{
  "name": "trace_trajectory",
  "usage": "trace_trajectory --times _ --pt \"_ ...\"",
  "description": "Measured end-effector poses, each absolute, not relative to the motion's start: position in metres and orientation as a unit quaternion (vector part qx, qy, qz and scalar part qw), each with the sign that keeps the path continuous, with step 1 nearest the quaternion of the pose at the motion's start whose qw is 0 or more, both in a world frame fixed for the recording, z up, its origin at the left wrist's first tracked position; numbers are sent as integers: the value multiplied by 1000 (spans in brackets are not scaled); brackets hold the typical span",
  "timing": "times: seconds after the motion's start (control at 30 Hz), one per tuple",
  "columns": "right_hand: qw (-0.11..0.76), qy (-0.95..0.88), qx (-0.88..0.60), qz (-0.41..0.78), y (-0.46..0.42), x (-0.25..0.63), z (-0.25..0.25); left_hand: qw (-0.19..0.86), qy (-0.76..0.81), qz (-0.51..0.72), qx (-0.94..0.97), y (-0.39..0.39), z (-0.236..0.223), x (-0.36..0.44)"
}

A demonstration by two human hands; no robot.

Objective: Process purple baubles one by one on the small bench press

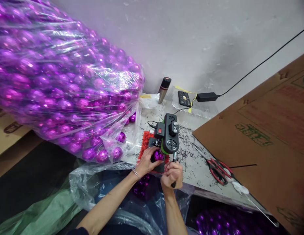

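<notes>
A small black and green machine (167,133) stands on a red mat (145,143) on the white table (196,163). My left hand (147,161) holds a shiny purple ball (157,155) under the machine's head, fingers curled round it. My right hand (172,175) is closed round the machine's black lever handle (174,160) just to the right. A bracelet sits on my left wrist.
A huge clear bag of purple balls (58,81) fills the left. Red-handled scissors (219,169) lie at right beside a large cardboard sheet (264,137). A flask (164,89), a remote (184,98) and a power adapter (207,96) sit by the wall. More purple balls lie below in plastic (225,222).
</notes>
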State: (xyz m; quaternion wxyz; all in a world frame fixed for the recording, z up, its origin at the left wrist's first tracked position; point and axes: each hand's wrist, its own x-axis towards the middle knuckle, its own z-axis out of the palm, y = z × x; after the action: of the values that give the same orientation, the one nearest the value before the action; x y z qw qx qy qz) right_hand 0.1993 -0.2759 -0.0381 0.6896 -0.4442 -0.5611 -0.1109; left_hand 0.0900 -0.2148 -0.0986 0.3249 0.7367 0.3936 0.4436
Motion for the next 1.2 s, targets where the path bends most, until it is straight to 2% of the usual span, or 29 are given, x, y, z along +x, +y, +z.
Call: trace_trajectory --times 0.1,0.23,0.33,0.43,0.57,0.7,0.77,0.83,0.97,1.1,1.17,1.2 --pt "710 -532 -455 -75 -279 198 -13 322 392 442 740 -217 -98 90" --pt "688 -536 -487 -43 -283 202 24 287 380 428 768 -240 -91 74" --pt "678 -550 -486 -47 -284 203 32 217 367 411 806 -251 -74 43" --pt "679 -548 -486 -58 -284 199 24 126 410 382 818 -231 -48 0" --pt "682 -545 -484 -56 -284 195 16 44 564 204 799 -173 -19 -49" --pt "683 -551 -475 -62 -284 196 14 36 605 62 793 -138 -12 -63" --pt "683 -552 -474 -66 -284 197 13 52 617 66 782 -134 -11 -62" --pt "681 -555 -474 -66 -284 197 11 90 620 120 770 -135 -8 -59" --pt "683 -554 -471 -73 -283 196 13 275 578 296 709 -150 2 -48" --pt "688 -543 -474 -81 -280 194 25 487 503 373 609 -176 -3 -22" --pt "690 -540 -476 -78 -279 194 32 531 490 379 578 -188 -16 -6" --pt "689 -540 -478 -76 -279 194 35 521 496 383 579 -193 -25 1"
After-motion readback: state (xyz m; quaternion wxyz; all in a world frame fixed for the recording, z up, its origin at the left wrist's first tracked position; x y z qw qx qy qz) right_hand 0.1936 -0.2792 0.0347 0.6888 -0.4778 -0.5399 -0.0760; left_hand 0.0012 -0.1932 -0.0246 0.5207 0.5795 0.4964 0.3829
